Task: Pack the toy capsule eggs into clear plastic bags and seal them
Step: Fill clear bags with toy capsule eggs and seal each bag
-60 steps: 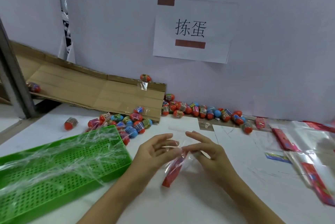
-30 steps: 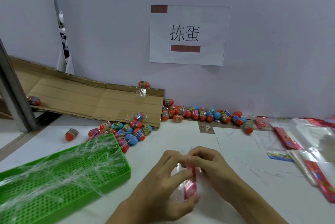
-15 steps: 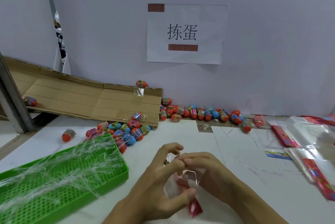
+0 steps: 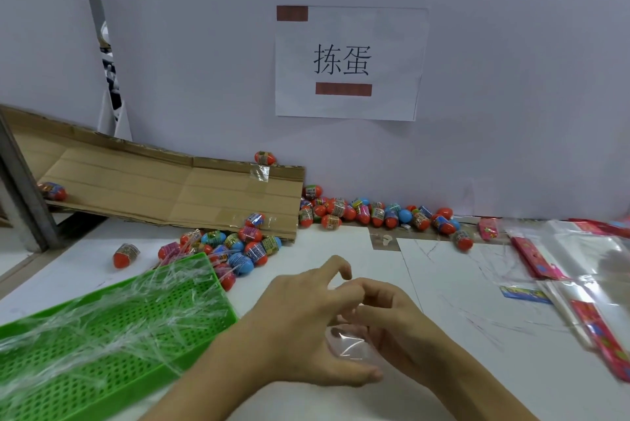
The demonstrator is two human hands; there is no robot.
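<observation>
Low in the frame's centre, the left hand [image 4: 306, 328] and right hand [image 4: 395, 325] meet over a clear bag [image 4: 347, 344]. The left thumb lies under the bag with the fingers curled above it; the right fingers curl round its upper edge, so both hands hold the film between them. A second ago the bag hung upright, its red header strip showing; now it is turned flat and low, the red strip hidden behind the fingers. That suggests the mouth is being opened or folded, though which cannot be told, and no egg can be made out inside it.

At lower left sits a green tray [image 4: 191, 338] strewn with clear plastic strips. At right, spare bags [image 4: 579, 270] with red headers lie on the table. Further back, loose eggs [image 4: 235, 250] cluster below a cardboard ramp [image 4: 163, 188], and more eggs line the wall under a paper sign [image 4: 351, 62].
</observation>
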